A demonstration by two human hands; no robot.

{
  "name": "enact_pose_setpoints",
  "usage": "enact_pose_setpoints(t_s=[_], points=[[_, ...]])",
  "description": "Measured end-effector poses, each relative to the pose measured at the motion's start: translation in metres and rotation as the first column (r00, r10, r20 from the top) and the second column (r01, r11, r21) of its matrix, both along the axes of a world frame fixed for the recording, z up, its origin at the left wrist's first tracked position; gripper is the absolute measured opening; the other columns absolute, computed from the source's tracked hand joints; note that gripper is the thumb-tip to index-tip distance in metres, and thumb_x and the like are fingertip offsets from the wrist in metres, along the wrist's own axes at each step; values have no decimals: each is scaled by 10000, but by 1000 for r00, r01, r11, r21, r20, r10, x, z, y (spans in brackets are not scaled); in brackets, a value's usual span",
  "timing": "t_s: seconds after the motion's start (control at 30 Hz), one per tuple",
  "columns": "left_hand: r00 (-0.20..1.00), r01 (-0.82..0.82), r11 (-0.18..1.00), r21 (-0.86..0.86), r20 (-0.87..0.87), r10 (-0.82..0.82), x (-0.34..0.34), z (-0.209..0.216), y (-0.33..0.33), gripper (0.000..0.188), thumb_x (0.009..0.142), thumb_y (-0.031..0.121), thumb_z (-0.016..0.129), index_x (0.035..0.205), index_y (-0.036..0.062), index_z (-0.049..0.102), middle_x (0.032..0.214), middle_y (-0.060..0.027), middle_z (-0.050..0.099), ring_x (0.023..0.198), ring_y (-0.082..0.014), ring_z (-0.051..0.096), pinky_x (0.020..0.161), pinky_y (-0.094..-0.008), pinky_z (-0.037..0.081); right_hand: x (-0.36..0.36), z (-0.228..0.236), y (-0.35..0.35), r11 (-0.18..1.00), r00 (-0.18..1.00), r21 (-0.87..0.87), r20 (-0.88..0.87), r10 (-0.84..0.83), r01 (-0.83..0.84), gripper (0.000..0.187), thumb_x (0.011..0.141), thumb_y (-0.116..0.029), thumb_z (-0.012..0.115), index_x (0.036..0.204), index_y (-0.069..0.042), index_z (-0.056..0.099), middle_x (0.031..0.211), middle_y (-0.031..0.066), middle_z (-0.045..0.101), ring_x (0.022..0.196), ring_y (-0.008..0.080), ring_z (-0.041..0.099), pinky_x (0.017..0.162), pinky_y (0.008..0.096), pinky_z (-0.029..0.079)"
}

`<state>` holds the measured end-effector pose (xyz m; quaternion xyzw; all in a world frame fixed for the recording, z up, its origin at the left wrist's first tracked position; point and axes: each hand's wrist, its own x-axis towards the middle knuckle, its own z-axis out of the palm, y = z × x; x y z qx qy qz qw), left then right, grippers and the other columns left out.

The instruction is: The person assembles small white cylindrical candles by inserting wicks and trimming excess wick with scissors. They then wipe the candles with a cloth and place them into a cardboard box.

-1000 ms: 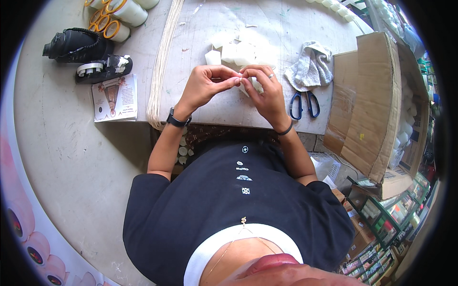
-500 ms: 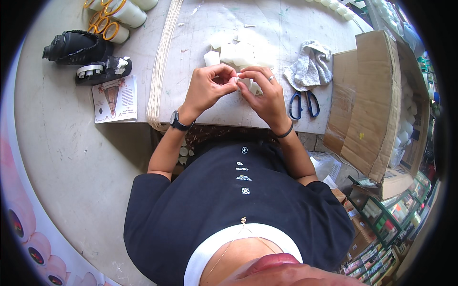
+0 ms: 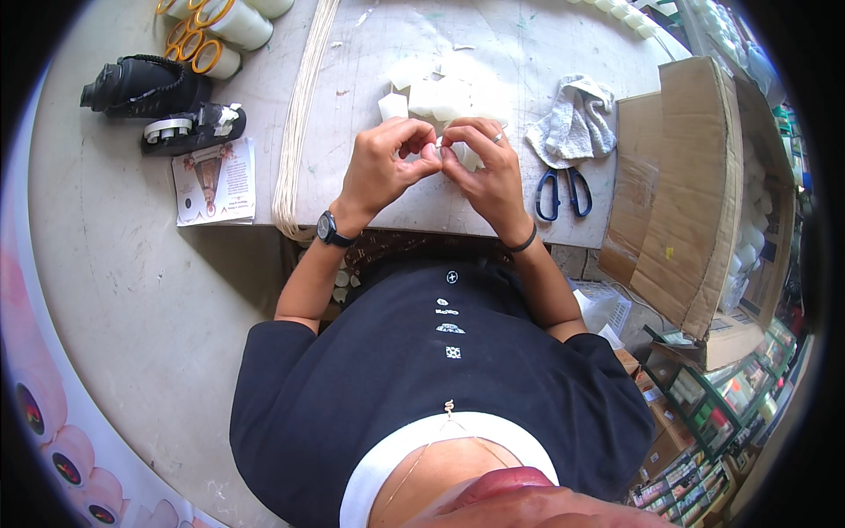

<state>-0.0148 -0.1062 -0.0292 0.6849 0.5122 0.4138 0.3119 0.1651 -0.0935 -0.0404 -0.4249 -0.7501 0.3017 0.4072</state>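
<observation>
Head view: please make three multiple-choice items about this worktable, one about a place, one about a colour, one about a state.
1. Where do the scissors lie?
A. right of the right hand
B. on the leaflet
C. inside the cardboard box

2. What colour are the scissors' handles?
A. red
B. blue
C. yellow

3. How are the two hands?
A. flat on the table
B. far apart
C. fingertips together on a small white piece

Answers:
1 A, they lie on the table between that hand and the cardboard box.
2 B, both loops are blue.
3 C, the left hand and the right pinch at one spot.
</observation>
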Motion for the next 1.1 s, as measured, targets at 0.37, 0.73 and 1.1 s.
enact_pose_setpoints(t_s=[0.37, 0.73, 1.1], points=[[998, -61, 995, 82, -2, 62, 2, -7, 1, 84, 752, 26, 699, 825, 16, 659, 715, -51, 620, 616, -128, 564, 572, -263, 465, 2, -2, 2, 999, 999, 40, 3, 33, -33, 159, 767, -28, 704, 912, -75, 656, 989, 34, 670, 996, 267, 557, 904, 379, 457], [993, -72, 997, 15, 100, 70, 4, 6, 6, 195, 847, 127, 758, 1011, 33, 710, 847, -60, 681, 739, -137, 639, 646, -264, 508, 10, 9, 6, 966, 939, -218, -339, 56, -137, 89, 918, -78, 612, 988, -24, 624, 1016, 73, 675, 999, 210, 606, 928, 342, 460], [892, -239, 970, 42, -385, 236, -27, -39, 16, 587, 811, 319, 808, 1285, 43, 598, 1269, -151, 539, 1149, -287, 543, 944, -397, 497, 50, 67, 123, 959, 637, -87, -730, -246, 271, 185, 1046, -170, 451, 1147, -16, 464, 1081, 154, 637, 942, 292, 699, 819, 403, 600]])
